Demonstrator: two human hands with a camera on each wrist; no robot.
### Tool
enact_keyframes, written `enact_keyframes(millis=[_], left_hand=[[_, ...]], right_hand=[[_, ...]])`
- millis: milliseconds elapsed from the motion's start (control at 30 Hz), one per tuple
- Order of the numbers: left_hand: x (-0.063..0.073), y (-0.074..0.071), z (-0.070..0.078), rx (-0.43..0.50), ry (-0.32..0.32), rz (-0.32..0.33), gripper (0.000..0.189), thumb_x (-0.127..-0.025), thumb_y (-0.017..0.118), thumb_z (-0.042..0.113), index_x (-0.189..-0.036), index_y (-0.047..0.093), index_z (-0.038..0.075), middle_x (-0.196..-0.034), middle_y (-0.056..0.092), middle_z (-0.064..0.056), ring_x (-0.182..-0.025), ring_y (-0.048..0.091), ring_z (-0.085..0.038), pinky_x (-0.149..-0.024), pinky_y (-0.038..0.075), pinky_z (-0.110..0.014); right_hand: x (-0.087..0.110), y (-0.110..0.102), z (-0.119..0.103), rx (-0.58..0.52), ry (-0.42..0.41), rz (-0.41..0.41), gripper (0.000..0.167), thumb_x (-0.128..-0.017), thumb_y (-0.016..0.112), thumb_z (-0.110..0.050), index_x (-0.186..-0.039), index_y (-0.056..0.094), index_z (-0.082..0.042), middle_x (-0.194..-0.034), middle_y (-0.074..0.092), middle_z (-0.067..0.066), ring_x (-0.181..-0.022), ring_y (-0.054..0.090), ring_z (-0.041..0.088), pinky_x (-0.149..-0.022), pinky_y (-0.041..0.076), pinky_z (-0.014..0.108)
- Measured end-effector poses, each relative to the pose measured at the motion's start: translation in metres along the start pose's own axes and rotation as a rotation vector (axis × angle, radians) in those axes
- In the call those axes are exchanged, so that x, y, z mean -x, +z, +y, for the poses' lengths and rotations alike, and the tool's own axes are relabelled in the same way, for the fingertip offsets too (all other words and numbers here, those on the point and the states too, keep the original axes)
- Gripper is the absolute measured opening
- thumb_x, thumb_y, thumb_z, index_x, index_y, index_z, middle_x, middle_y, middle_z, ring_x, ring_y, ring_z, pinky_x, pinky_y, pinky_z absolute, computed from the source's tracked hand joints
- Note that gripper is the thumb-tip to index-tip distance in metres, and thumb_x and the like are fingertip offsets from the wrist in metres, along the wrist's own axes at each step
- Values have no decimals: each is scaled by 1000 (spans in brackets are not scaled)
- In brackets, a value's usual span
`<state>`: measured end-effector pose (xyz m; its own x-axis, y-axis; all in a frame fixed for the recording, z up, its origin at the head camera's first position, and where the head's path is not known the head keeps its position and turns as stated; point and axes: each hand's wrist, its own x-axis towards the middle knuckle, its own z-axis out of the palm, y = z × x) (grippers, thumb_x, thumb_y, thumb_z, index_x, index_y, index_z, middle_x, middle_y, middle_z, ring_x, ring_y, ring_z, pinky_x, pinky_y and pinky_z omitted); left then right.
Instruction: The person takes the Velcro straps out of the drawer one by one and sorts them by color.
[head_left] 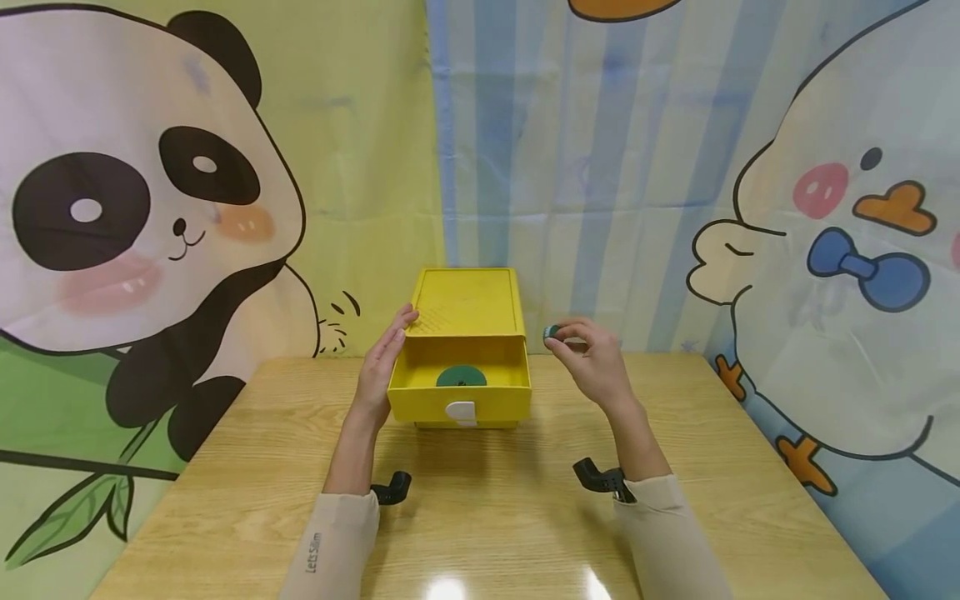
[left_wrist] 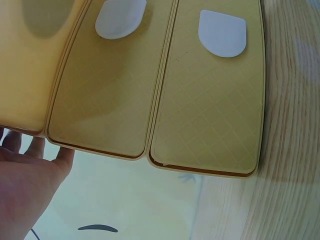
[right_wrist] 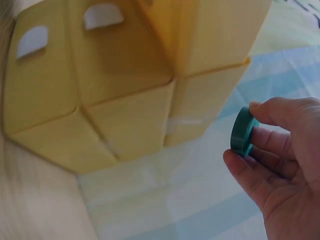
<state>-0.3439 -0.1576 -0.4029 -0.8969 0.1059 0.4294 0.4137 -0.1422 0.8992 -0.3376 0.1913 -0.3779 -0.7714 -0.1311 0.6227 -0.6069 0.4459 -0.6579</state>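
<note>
A yellow drawer cabinet point(head_left: 468, 296) stands on the table with its top drawer point(head_left: 491, 402) pulled out. Inside that drawer lies a flat dark green disc point(head_left: 462, 377), its lower part hidden by the drawer front. My left hand point(head_left: 377, 375) rests against the cabinet's left side, fingers extended; the left wrist view shows its fingertips point(left_wrist: 64, 157) at the cabinet's edge. To the right of the cabinet, my right hand point(head_left: 596, 362) pinches a small green round piece point(right_wrist: 242, 132) between thumb and fingers, held in the air apart from the cabinet.
Two lower drawers with white tabs point(left_wrist: 223, 34) are closed. The wooden table point(head_left: 495, 517) reaches back to a cartoon-printed curtain point(head_left: 540, 167). Black mounts point(head_left: 597, 477) sit at both wrists.
</note>
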Motion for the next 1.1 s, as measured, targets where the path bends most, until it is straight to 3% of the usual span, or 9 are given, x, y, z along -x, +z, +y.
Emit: enact_keyframes(millis=[200,633,867,1100], left_hand=[[0,0,-1,10,8,4,50,-112,44,42,-154,51,16,-169,33,15,-159,20,-7,-133,9,-42],[0,0,1,-3,3,1,50,-112,43,43,-155,51,17,-169,32,16,-159,19,-7,-133,9,-43],[0,1,1,-3,8,2,50,-113,43,41,-155,51,16,-169,32,16,-159,19,-7,-133,9,-42],[0,0,1,-9,-4,-1,51,-112,43,42,-156,49,16,-170,30,15,-160,18,-8,-133,8,-44]], right_hand=[[2,7,25,130,51,-74,16,-98,75,-18,-95,73,-2,-116,69,16,-109,69,36,-88,64,45],[13,21,58,255,171,-231,15,-98,73,-13,-106,74,0,-111,67,15,-105,67,34,-93,61,48],[16,32,79,401,176,-280,13,-100,71,-12,-105,71,0,-107,70,16,-100,70,34,-85,61,47],[20,42,84,426,150,-313,10,-97,73,-8,-99,72,2,-101,71,17,-92,68,31,-81,59,46]])
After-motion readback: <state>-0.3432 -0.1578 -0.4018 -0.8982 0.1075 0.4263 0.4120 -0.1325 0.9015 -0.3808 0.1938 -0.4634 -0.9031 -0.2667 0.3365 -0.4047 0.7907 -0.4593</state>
